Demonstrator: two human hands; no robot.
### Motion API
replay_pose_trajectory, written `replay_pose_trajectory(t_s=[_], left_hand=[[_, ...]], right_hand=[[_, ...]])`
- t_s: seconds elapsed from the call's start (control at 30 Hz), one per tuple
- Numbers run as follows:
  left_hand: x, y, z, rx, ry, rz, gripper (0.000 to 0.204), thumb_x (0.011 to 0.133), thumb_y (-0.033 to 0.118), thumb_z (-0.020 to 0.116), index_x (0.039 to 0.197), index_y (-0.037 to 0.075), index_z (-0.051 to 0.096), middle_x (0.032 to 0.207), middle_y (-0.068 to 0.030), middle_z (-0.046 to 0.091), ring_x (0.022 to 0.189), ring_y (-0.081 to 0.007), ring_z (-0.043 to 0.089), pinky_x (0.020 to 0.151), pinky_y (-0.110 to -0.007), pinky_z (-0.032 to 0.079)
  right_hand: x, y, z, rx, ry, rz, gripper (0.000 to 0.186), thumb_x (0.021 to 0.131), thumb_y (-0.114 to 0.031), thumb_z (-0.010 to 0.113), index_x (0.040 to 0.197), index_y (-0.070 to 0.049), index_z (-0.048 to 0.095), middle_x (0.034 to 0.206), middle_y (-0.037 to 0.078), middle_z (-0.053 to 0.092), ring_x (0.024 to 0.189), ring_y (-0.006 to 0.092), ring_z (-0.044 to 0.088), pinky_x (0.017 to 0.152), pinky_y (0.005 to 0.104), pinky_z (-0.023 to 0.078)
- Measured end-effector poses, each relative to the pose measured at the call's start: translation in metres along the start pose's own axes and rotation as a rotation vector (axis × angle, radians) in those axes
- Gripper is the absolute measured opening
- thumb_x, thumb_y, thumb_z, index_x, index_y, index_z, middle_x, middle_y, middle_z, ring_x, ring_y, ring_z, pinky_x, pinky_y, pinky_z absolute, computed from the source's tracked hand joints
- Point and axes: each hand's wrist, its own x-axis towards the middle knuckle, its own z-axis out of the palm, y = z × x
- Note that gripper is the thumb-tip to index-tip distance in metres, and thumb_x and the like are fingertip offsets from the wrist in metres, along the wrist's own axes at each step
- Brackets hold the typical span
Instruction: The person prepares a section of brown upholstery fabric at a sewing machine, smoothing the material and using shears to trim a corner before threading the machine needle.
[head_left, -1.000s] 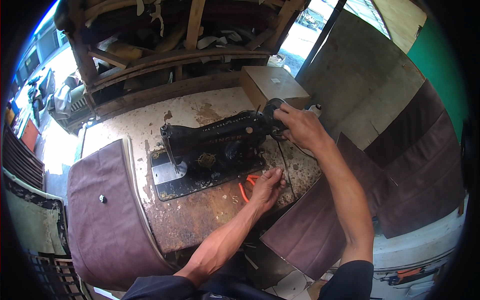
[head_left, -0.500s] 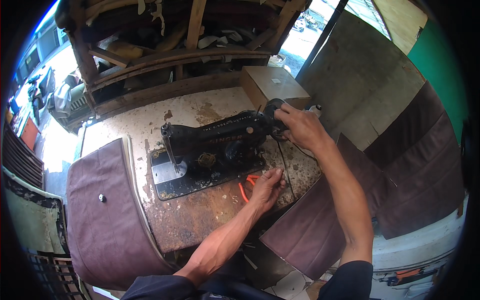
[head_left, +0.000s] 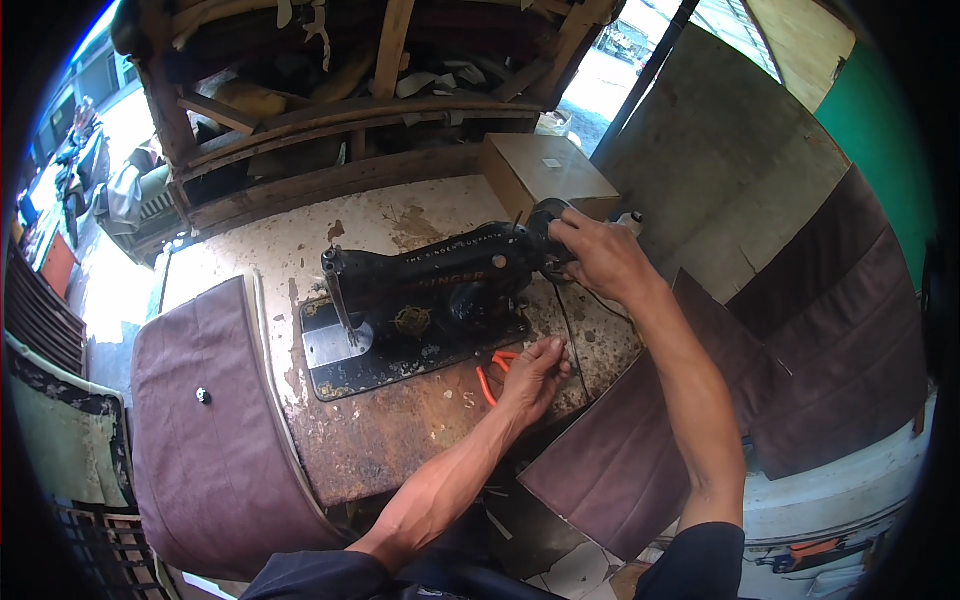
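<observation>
A black sewing machine stands on the worn table, its needle end toward the left. My right hand is closed on the handwheel at the machine's right end. Near the table's front edge, my left hand has its fingers pinched together; whatever may be between them is too small to make out. Just beside that hand lies a tool with orange handles, partly covered, so its kind is unclear. On the left, purple-brown fabric drapes over the table edge with a small metal piece on it.
A cardboard box sits behind the handwheel. More purple-brown fabric panels spread out on the right. A wooden frame stuffed with scraps rises along the table's far side. A dark cord crosses the table's right part.
</observation>
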Motion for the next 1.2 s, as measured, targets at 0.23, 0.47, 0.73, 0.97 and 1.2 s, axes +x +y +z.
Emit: replay_pose_trajectory(t_s=[0.23,0.47,0.73,0.97,1.2], left_hand=[[-0.0001,-0.0014,-0.0003,0.015,0.0,0.001,0.014,0.102,0.016,0.071,0.11,0.004,0.069,0.094,-0.0035,0.067,0.082,-0.0139,0.062,0.078,-0.026,0.055],[0.0009,-0.0009,-0.0014,-0.003,-0.008,-0.009,0.014,0.098,0.016,0.075,0.107,0.006,0.072,0.095,-0.0037,0.07,0.082,-0.0151,0.064,0.077,-0.027,0.056],[-0.0001,-0.0006,0.0009,-0.012,0.009,-0.001,0.014,0.098,0.015,0.075,0.108,0.006,0.072,0.095,-0.0035,0.07,0.082,-0.0149,0.064,0.077,-0.027,0.057],[-0.0005,-0.0002,0.001,0.009,-0.006,-0.005,0.015,0.098,0.016,0.076,0.109,0.006,0.072,0.095,-0.0028,0.07,0.083,-0.0135,0.064,0.077,-0.026,0.057],[0.0,-0.0004,-0.0002,0.012,-0.004,-0.005,0.015,0.099,0.017,0.075,0.108,0.006,0.071,0.095,-0.0036,0.07,0.082,-0.014,0.064,0.077,-0.026,0.056]], right_hand=[[-0.0008,-0.0011,-0.0003,0.009,0.008,-0.001,0.053,0.072,-0.006,0.082,0.119,-0.015,0.059,0.118,0.007,0.064,0.09,0.0403,0.072,0.075,0.054,0.057],[-0.0003,-0.0044,-0.0031,0.041,0.0,0.031,0.057,0.067,-0.003,0.086,0.116,-0.011,0.059,0.114,0.009,0.063,0.099,0.0386,0.068,0.079,0.0503,0.056],[-0.0001,-0.0049,-0.0032,0.01,-0.016,0.047,0.057,0.067,-0.004,0.087,0.117,-0.011,0.06,0.113,0.009,0.064,0.099,0.0383,0.069,0.079,0.0501,0.056],[0.0005,-0.0045,-0.0038,0.015,-0.027,0.038,0.058,0.067,-0.004,0.087,0.118,-0.011,0.06,0.113,0.009,0.064,0.098,0.0383,0.069,0.079,0.0499,0.056],[0.0002,-0.0057,-0.0041,0.032,-0.01,0.038,0.057,0.067,-0.004,0.086,0.117,-0.011,0.06,0.113,0.009,0.063,0.098,0.0386,0.069,0.079,0.0498,0.056]])
